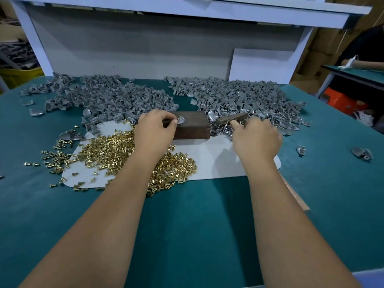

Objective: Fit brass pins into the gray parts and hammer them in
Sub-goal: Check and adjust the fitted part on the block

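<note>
The green table [187,225] fills the frame, gray parts [239,96] heaped across its upper half, brass pins [116,150] spread left of centre. On the brown block [193,125] at centre, my left hand [154,129] pinches one gray part [181,119]. My right hand [256,138] grips the hammer [231,118], fingers curled round it.

The left hand [154,126] covers the near-left corner of the block [192,125] and whatever its fingertips pinch beside the gray part [181,119] there; a pin cannot be made out. The right hand [256,138] hides the hammer [231,118] handle. Forearms hide some brass pins [116,150]. Both elbows run off the bottom edge.
</note>
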Available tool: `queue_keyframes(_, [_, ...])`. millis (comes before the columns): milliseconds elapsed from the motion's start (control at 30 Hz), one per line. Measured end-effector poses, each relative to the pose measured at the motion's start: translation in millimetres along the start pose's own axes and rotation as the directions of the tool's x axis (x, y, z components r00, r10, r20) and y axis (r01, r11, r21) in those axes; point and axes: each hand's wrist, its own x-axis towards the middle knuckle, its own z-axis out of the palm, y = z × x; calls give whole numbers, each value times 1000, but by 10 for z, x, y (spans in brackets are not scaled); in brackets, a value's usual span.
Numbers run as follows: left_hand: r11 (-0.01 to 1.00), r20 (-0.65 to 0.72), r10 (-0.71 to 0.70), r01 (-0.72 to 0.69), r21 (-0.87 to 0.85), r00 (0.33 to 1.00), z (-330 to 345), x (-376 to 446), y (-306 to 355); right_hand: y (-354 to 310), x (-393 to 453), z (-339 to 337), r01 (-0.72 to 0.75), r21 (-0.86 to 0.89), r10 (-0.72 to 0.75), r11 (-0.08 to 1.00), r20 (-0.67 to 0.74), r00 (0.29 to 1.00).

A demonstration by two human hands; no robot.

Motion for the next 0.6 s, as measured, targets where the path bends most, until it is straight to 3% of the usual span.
queue_keyframes(300, [999, 4, -23, 23, 36, 1000, -21, -30, 7, 4, -23, -15, -60, -31, 66, 998, 242, 968])
queue_keyframes(600, [981, 36, -84, 76, 178, 996, -7, 23, 167, -22, -58, -48, -46, -68, 56, 997, 154, 987])
